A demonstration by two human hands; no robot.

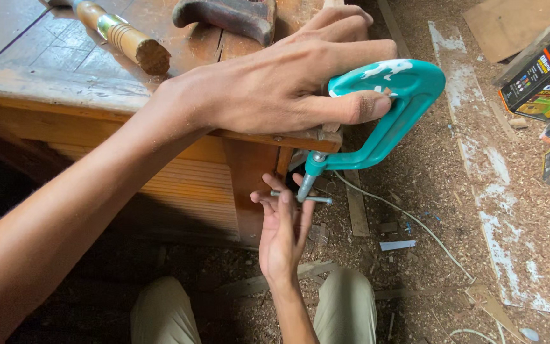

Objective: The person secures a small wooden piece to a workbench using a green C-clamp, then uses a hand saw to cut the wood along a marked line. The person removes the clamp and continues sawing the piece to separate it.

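A teal C-clamp (402,108) hooks around the corner of a wooden workbench (65,83). My left hand (275,83) lies over the bench corner, thumb pressed against the clamp's upper jaw, fingers around its top. Below the bench edge my right hand (282,229) reaches up and its fingers pinch the metal crossbar handle (303,197) of the clamp's screw. The screw runs up toward the underside of the benchtop. What the clamp presses against is hidden by my left hand.
A wooden-handled tool (125,38) and a dark wooden block (230,18) lie on the bench. Sawdust, wood scraps and a pale cord (408,220) cover the floor. Colourful cardboard boxes (542,83) sit at the right. My knees (345,306) show below.
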